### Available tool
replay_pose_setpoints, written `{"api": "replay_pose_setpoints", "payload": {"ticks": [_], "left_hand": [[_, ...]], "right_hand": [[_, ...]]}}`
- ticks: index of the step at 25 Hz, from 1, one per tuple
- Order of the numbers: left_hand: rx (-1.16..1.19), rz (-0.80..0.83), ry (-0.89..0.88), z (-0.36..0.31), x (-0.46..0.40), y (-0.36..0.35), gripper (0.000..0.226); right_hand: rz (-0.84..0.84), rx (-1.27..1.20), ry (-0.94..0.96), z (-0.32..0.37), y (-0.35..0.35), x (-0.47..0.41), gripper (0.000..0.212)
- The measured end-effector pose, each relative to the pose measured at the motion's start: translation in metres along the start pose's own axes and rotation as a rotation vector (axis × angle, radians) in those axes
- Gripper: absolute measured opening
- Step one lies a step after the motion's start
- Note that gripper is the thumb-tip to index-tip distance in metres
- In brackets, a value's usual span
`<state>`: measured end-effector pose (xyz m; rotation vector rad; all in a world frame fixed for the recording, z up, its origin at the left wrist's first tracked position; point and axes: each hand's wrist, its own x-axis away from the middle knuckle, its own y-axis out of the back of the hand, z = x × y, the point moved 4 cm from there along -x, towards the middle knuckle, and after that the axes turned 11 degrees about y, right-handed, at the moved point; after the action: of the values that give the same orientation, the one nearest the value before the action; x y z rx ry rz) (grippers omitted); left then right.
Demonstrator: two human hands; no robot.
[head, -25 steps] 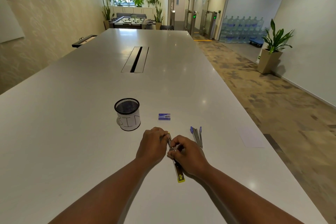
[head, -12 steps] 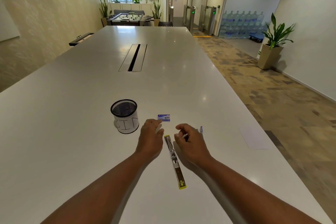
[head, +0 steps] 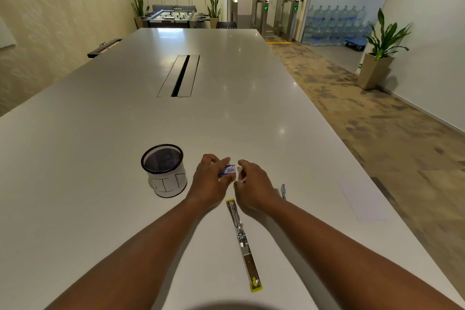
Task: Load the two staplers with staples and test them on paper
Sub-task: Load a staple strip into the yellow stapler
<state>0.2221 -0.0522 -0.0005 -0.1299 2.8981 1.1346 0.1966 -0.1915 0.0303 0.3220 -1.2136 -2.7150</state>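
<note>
Head camera: left hand [head: 210, 178] pinches a staple box [head: 227, 170] beside the mesh cup [head: 164, 170]; right hand [head: 254, 185], fingers spread, reaches toward it.

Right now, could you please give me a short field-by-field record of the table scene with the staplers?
left hand: fingers pinch the small blue staple box, lifted off the table
right hand: open, fingers close to the box, holding nothing
yellow stapler: swung fully open, flat on the white table, between the forearms
purple stapler: on the table, mostly hidden behind the right wrist
mesh cup: upright, left of the left hand
paper sheet: flat near the table's right edge
staples loaded: cannot tell
</note>
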Motion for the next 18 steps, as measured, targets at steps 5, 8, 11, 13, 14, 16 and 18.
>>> {"api": "replay_pose_setpoints", "payload": {"ticks": [5, 8, 11, 13, 14, 16, 18], "left_hand": [[-0.016, -0.028, -0.034, 0.001, -0.004, -0.001, 0.032], [-0.027, -0.016, -0.054, 0.004, -0.005, 0.000, 0.024], [-0.005, -0.023, -0.066, 0.003, -0.004, -0.001, 0.019], [0.003, -0.040, -0.053, 0.003, -0.003, -0.001, 0.018], [-0.003, -0.052, -0.044, 0.003, -0.003, -0.002, 0.019], [-0.010, -0.071, -0.030, 0.004, -0.002, -0.002, 0.018], [-0.004, -0.072, -0.024, 0.004, -0.001, -0.002, 0.017]], "right_hand": [[0.085, -0.053, -0.066, -0.012, -0.004, -0.016, 0.064], [0.088, -0.023, -0.054, -0.012, -0.005, -0.020, 0.052], [0.083, 0.050, -0.037, -0.011, -0.009, -0.025, 0.029], [0.077, 0.056, -0.060, -0.011, -0.009, -0.027, 0.029], [0.073, 0.058, -0.071, -0.012, -0.008, -0.027, 0.030], [0.073, 0.060, -0.091, -0.013, -0.008, -0.027, 0.031], [0.070, 0.050, -0.089, -0.014, -0.009, -0.026, 0.033]]}}
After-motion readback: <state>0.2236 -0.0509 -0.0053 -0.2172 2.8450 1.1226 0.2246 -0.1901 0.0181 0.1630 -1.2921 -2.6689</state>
